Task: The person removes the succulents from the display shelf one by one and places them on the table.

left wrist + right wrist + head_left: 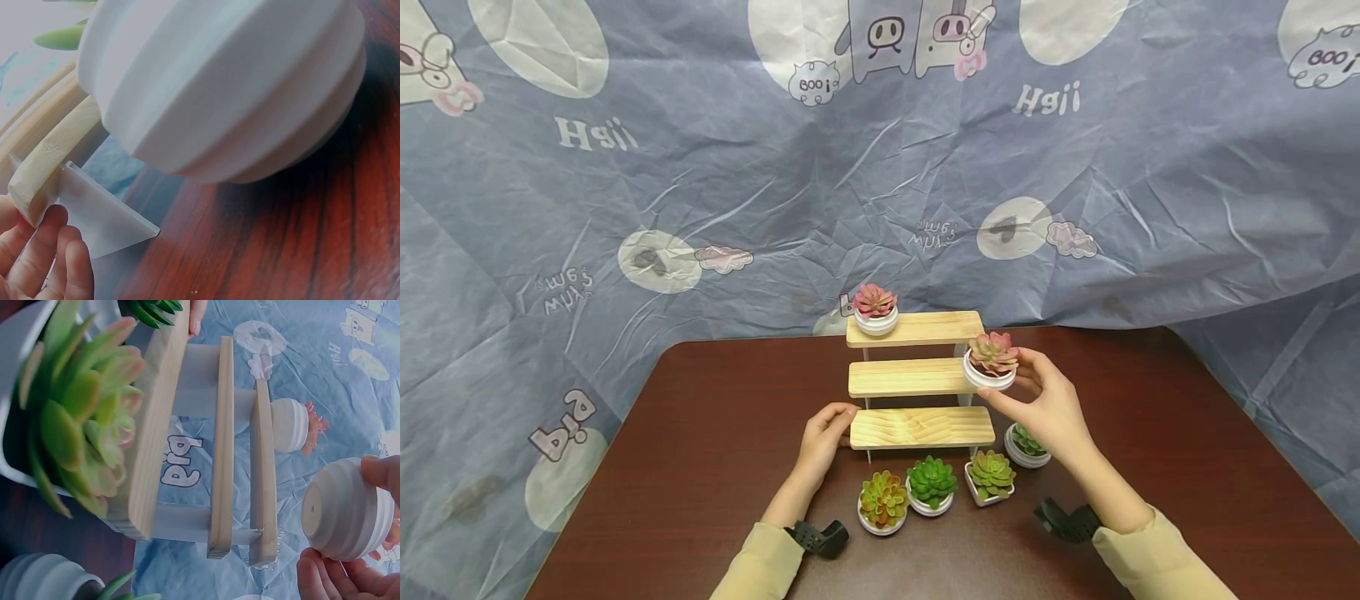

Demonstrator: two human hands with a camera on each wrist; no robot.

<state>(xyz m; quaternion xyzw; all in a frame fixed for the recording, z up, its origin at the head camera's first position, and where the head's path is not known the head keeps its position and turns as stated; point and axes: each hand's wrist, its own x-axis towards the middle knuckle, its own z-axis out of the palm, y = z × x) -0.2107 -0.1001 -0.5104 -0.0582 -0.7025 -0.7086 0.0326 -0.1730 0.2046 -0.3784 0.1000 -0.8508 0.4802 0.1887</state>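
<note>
My right hand [1051, 404] grips a small white pot with a pinkish succulent [992, 357], held up by the right end of a three-tier wooden stand [917, 377]. In the right wrist view the underside of this ribbed pot [337, 509] shows, with thumb and fingers around it. My left hand [826, 433] pinches the left end of the stand's lowest board [56, 156], beside a clear side support [103, 212]. On the top board's left end sits another potted pink succulent [875, 308].
In front of the stand are an orange-green succulent [883, 502], a dark green one [932, 483] and a light green one in a square pot [991, 476]. Another potted succulent [1027, 446] is at the stand's right. A blue printed cloth [880, 183] hangs behind the brown table [715, 433].
</note>
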